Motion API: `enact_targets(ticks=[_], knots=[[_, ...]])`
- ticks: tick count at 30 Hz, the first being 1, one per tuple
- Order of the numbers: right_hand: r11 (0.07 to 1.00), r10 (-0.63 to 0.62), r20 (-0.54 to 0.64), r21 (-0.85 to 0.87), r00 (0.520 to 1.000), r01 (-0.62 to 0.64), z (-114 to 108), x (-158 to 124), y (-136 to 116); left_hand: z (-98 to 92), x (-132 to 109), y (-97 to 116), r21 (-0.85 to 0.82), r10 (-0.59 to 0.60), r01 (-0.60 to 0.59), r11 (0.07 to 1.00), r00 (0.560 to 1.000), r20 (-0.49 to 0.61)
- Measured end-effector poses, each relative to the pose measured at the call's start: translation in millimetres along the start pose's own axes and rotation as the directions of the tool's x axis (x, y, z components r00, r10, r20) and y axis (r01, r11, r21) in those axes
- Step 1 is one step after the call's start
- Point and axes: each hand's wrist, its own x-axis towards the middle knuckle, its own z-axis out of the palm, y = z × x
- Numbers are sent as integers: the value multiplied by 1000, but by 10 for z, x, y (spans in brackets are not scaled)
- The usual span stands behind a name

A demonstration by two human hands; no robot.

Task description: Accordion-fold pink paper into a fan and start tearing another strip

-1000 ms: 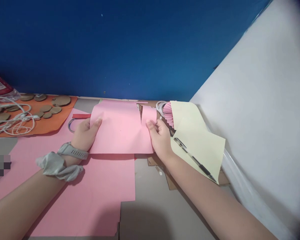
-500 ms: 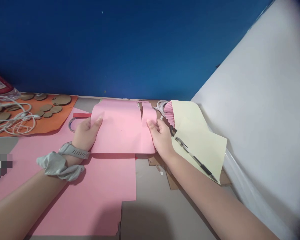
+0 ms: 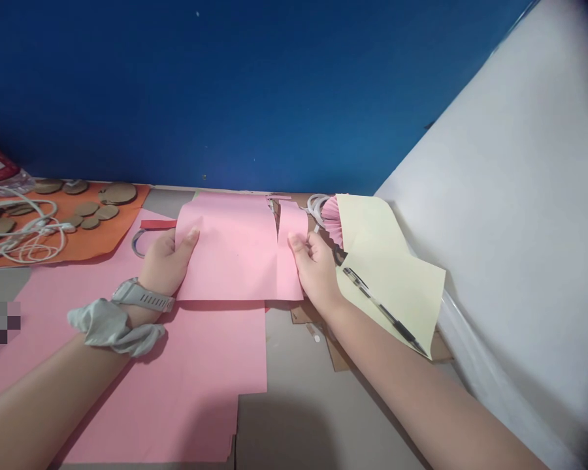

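Note:
A sheet of pink paper (image 3: 230, 251) is held up between both hands, over the table. A split runs down from its top edge near the right side, parting a narrow strip (image 3: 290, 261) from the wider piece. My left hand (image 3: 169, 258) grips the left edge, thumb on the front face. Pinched in my right hand (image 3: 314, 264) is the strip's right edge, thumb also in front. The fingers behind the paper are hidden. Beneath lie larger pink sheets (image 3: 200, 372), flat on the table.
Right of my right hand, a pen (image 3: 385, 312) rests on pale yellow paper (image 3: 392, 274), near folded pink paper (image 3: 331, 219). White earphones (image 3: 39, 238) and cardboard pieces (image 3: 118, 193) lie on an orange sheet (image 3: 105, 238) at left. A blue wall (image 3: 274, 91) rises behind.
The split in the pink paper seems to reach slightly further down. Both hands keep their grip in nearly the same place. The view has shifted a little.

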Motion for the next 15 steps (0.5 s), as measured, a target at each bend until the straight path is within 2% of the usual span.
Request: enact_targets(ticks=[15], knots=[[1000,12,-30,-12,999,-12,-19,1,10,17,30,-88,-50,17,-17,999,1000,-4]])
